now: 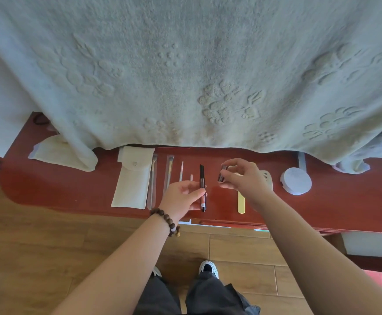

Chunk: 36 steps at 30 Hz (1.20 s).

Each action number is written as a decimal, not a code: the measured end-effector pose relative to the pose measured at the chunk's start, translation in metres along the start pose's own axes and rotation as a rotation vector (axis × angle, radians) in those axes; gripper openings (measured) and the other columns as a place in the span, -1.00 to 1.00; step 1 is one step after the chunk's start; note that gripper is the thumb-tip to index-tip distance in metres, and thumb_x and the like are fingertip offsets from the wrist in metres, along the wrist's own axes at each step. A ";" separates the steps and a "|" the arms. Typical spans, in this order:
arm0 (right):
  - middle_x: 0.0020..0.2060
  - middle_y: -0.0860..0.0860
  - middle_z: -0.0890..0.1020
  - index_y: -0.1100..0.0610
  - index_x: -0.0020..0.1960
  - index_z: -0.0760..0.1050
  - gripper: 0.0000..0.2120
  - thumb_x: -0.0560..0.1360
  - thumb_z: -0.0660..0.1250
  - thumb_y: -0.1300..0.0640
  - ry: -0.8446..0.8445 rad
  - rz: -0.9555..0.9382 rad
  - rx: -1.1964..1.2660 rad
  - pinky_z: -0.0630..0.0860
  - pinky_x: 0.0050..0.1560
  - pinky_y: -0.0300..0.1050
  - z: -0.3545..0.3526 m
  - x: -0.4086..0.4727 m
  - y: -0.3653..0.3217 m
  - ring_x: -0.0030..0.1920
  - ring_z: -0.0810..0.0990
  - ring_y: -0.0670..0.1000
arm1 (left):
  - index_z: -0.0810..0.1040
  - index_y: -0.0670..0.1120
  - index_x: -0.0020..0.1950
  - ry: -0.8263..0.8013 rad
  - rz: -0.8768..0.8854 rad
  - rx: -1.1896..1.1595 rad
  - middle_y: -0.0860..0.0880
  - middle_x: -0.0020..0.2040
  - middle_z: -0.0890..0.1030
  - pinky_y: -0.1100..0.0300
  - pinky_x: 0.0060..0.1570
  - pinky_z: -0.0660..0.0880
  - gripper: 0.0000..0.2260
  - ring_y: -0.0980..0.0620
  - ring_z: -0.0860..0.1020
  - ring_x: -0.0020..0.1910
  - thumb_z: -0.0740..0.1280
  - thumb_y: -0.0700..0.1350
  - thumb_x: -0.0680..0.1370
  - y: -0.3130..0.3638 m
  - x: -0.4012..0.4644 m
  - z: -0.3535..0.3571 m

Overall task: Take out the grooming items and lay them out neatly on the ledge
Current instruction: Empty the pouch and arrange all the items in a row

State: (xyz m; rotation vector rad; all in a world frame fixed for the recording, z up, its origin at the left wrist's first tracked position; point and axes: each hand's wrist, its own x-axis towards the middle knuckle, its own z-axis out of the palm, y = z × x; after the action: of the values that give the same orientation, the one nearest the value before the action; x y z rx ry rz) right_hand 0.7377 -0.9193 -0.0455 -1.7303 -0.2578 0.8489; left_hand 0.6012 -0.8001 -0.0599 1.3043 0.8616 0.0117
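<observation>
On the red ledge (pixel 71 189) lie a cream snap pouch (pixel 133 178), two brushes in clear sleeves (pixel 153 180) (pixel 168 171), and two thin pale sticks (pixel 181 171) (pixel 191 177). My left hand (pixel 182 198) pinches a black pen-like tool (pixel 202 187) with its cap off. My right hand (pixel 244 178) holds a small dark cap (pixel 222 173) just right of the tool's tip. A yellow nail file (pixel 241 202) and a white comb (pixel 266 176) lie partly hidden under my right hand.
A round white compact (pixel 296 181) sits at the right of the ledge. A pale green blanket (pixel 185 76) hangs over the ledge's back edge. A second cream pouch (pixel 53 151) lies at the left, half under the blanket. Wooden floor (pixel 37 246) and my shoes lie below.
</observation>
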 end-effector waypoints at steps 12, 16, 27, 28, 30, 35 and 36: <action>-0.17 0.06 0.60 0.12 -0.05 0.50 -0.85 0.44 0.43 0.14 0.099 0.023 -0.565 0.53 -0.13 -0.06 0.020 0.036 0.034 -0.18 0.60 0.10 | 0.58 -0.14 -0.36 0.163 0.096 0.765 -0.02 -0.41 0.57 0.24 -0.24 0.51 -0.75 0.06 0.54 -0.38 0.42 -0.06 0.47 -0.010 0.050 0.019; -0.13 0.08 0.62 0.12 0.01 0.51 -0.82 0.45 0.40 0.11 0.126 0.041 -0.677 0.55 -0.16 -0.05 0.030 0.041 0.042 -0.17 0.58 0.08 | 0.64 -0.16 -0.21 0.246 0.151 0.835 -0.05 -0.22 0.62 0.23 -0.10 0.49 -0.80 0.02 0.57 -0.18 0.42 -0.02 0.47 -0.011 0.052 0.029; -0.06 0.10 0.61 0.16 0.10 0.50 -0.72 0.44 0.42 0.09 0.144 0.030 -0.693 0.55 -0.12 -0.04 0.033 0.043 0.048 -0.12 0.57 0.09 | 0.63 -0.14 -0.10 0.350 0.167 0.853 -0.06 -0.08 0.67 0.21 -0.02 0.48 -0.77 0.00 0.60 0.08 0.45 0.01 0.44 -0.026 0.061 0.030; -0.06 0.11 0.61 0.16 0.11 0.50 -0.71 0.44 0.42 0.09 0.146 0.031 -0.685 0.55 -0.10 -0.02 0.033 0.043 0.049 -0.12 0.57 0.10 | 0.63 -0.15 -0.09 0.353 0.173 0.854 -0.07 -0.09 0.67 0.18 -0.01 0.49 -0.76 -0.01 0.60 0.05 0.45 0.02 0.44 -0.027 0.061 0.030; -0.05 0.12 0.60 0.14 0.12 0.51 -0.70 0.43 0.43 0.07 0.145 0.033 -0.678 0.55 -0.09 -0.02 0.032 0.043 0.050 -0.10 0.58 0.10 | 0.63 -0.15 -0.08 0.356 0.178 0.852 -0.07 -0.14 0.67 0.15 -0.04 0.53 -0.75 -0.03 0.61 -0.04 0.45 0.03 0.43 -0.028 0.060 0.029; -0.03 0.11 0.63 0.12 0.14 0.54 -0.68 0.43 0.42 0.04 0.144 0.015 -0.666 0.54 -0.10 -0.07 0.029 0.040 0.049 -0.08 0.59 0.10 | 0.63 -0.17 0.07 0.356 0.202 0.831 -0.09 -0.07 0.68 0.09 0.02 0.57 -0.68 -0.04 0.61 -0.01 0.44 0.03 0.45 -0.028 0.052 0.027; -0.03 0.11 0.63 0.13 0.14 0.55 -0.69 0.44 0.42 0.04 0.143 0.013 -0.663 0.53 -0.11 -0.08 0.028 0.039 0.047 -0.08 0.60 0.10 | 0.62 -0.16 0.10 0.354 0.208 0.827 -0.09 -0.05 0.68 0.09 0.04 0.56 -0.67 -0.03 0.61 0.01 0.43 0.03 0.46 -0.027 0.050 0.027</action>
State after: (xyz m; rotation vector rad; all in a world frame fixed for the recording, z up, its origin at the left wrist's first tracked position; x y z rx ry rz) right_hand 0.7356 -0.8923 -0.1072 -2.3979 -0.4689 0.6817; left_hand 0.6390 -0.8075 -0.1096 2.2120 1.0751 0.0558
